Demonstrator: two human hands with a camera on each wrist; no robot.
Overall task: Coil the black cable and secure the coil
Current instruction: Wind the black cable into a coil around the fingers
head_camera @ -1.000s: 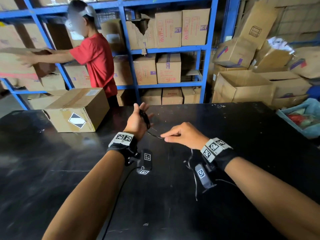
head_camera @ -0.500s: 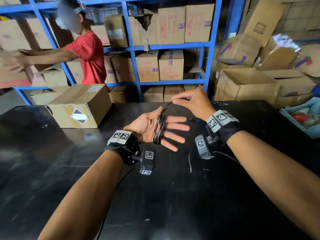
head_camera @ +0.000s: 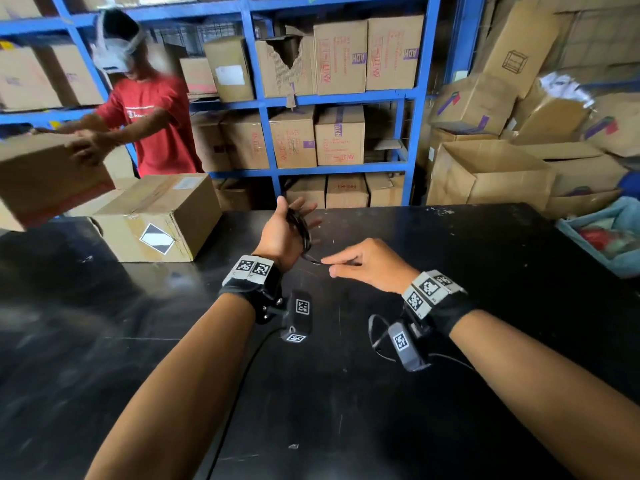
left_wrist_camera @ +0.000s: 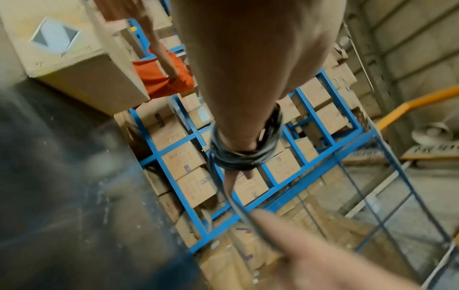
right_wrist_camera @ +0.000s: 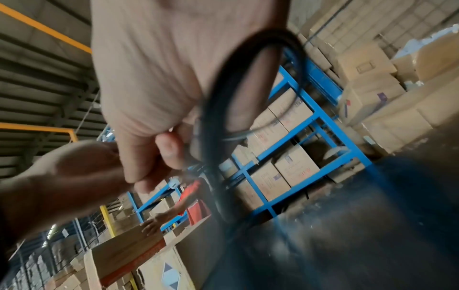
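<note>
Mid-frame above the table (head_camera: pixel 467 271), the black cable (head_camera: pixel 304 237) is coiled round the left hand (head_camera: pixel 280 234), whose fingers are straight; just right of it, the right hand (head_camera: pixel 372 265) pinches the cable's free end.

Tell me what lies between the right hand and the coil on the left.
A short stretch of black cable runs from the coil to the pinching right hand, clearest in the left wrist view.

A cardboard box (head_camera: pixel 156 216) with a black-and-white diamond label sits centre left on the black table (head_camera: pixel 450 258). Upper left, a person in a red shirt (head_camera: pixel 156 129) holds another carton (head_camera: pixel 45 174) before blue shelving (head_camera: pixel 346 98) stacked with cartons.
</note>
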